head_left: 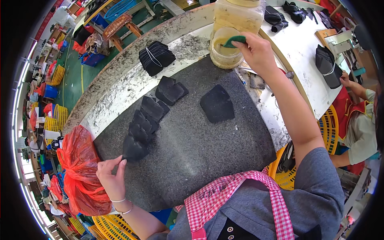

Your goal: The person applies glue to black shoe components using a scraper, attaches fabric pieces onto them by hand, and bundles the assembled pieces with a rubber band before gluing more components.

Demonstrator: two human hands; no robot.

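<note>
My left hand [111, 176] pinches the lower corner of a black flat piece [135, 149]. That piece is the nearest in a row of overlapping black pieces [150, 110] on the dark speckled mat [184, 146]. My right hand [258, 52] grips a small green flat tool [234, 41] at the mouth of an open plastic jar [225, 61], which is stained with yellowish residue. A lone black piece [217, 105] lies on the mat below the jar.
A bound black stack [157, 59] sits beyond the mat. Behind the jar stands a larger clear container [239, 18]. A red plastic bag [82, 172] borders the mat's left side. At right, a co-worker's hand [346, 79] is beside another tied black bundle [328, 66]. Yellow baskets [329, 128] stand below.
</note>
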